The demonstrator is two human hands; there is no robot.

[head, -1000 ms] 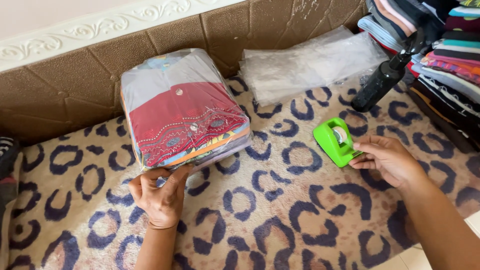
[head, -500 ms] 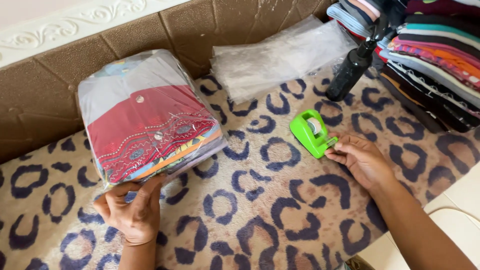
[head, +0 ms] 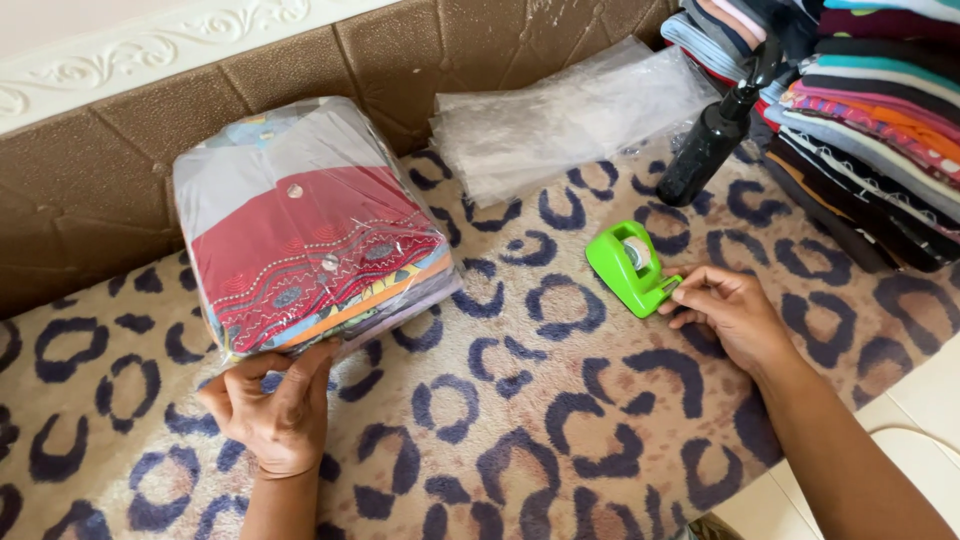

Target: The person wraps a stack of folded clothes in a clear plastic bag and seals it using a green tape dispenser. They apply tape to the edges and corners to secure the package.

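A stack of folded clothes in clear plastic bags (head: 305, 225), red embroidered garment on top, rests on a leopard-print rug (head: 520, 420). My left hand (head: 270, 405) is pressed flat against the stack's near edge, fingers spread. My right hand (head: 728, 315) rests on the rug with its fingertips touching the end of a green tape dispenser (head: 628, 268), pinching at its cutter. Nothing is lifted off the rug.
A pile of empty clear plastic bags (head: 565, 115) lies against the brown padded wall (head: 110, 150). A black spray bottle (head: 712, 140) stands by a tall stack of folded colourful clothes (head: 860, 100) at the right. A white floor edge shows at the lower right.
The view has shifted slightly. My left hand stays at the stack's near edge. My right hand remains at the green dispenser, fingers now closer on its end.
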